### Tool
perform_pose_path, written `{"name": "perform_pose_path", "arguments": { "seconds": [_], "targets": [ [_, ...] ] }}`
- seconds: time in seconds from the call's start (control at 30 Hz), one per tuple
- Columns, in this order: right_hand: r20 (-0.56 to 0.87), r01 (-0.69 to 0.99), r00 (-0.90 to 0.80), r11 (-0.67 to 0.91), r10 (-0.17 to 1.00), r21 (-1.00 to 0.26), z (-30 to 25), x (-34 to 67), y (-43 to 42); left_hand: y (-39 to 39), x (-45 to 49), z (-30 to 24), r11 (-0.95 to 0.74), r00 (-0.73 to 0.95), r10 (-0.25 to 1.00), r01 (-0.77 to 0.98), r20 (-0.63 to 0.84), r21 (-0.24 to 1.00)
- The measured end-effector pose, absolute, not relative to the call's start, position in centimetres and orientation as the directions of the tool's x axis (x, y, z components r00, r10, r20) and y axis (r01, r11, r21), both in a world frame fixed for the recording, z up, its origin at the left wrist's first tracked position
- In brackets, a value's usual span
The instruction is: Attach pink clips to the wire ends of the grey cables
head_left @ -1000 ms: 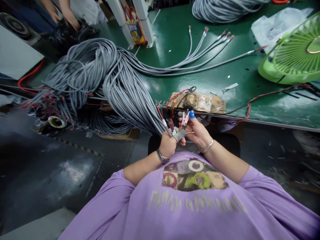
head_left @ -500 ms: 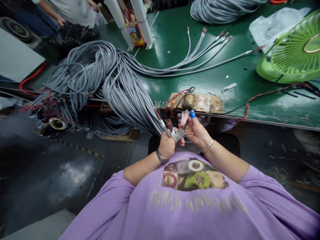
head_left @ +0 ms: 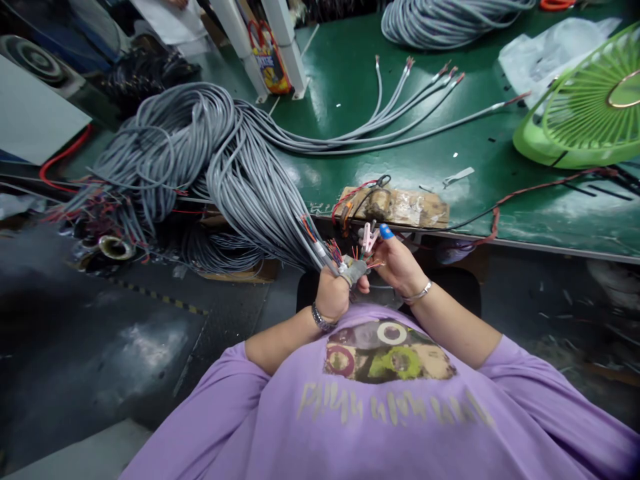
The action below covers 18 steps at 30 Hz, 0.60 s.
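Cable end [head_left: 320, 249] is gripped in left hand [head_left: 333, 293], pink clip [head_left: 369, 235] pinched in right hand [head_left: 399, 265]; stripped wires [head_left: 337, 251] are best held fanned apart.

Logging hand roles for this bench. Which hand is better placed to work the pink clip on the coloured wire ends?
Right, probably. The right hand holds the pink clip just beside the coloured wire ends, while the left hand is closed around the grey cable, so it is occupied.
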State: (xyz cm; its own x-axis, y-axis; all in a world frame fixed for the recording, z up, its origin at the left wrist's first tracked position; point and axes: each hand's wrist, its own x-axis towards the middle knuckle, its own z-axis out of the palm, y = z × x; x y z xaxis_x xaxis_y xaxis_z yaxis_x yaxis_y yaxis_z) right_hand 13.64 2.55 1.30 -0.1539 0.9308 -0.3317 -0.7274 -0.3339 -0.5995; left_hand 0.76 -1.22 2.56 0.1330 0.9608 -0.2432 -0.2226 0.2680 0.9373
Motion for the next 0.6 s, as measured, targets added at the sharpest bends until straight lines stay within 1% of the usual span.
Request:
{"name": "perform_pose_path", "arguments": {
  "seconds": [0.1,0.23,0.3,0.43,0.6],
  "targets": [
    [-0.339,-0.734,-0.18,-0.356,0.923,-0.579,0.9,13.5,2.7,-1.0,1.0,2.5,0.283,0.134,0.957,-0.21,-0.259,0.936],
    [-0.288,-0.67,-0.424,-0.511,0.859,-0.539,0.3,13.5,2.9,-0.9,1.2,2.5,0.289,0.143,0.954,-0.205,-0.263,0.935],
    [-0.264,-0.652,-0.484,-0.546,0.834,-0.526,0.2,13.5,3.0,-0.8,1.2,2.5,0.286,0.138,0.955,-0.21,-0.261,0.935],
    [-0.281,-0.672,-0.453,-0.532,0.846,-0.516,0.2,13.4,3.2,-0.8,1.2,2.2,0.281,0.14,0.956,-0.211,-0.256,0.936],
    [-0.3,-0.727,-0.345,-0.456,0.889,-0.513,0.1,13.2,3.3,-0.8,1.1,1.9,0.263,0.167,0.959,-0.204,-0.231,0.943]
  ]
}}
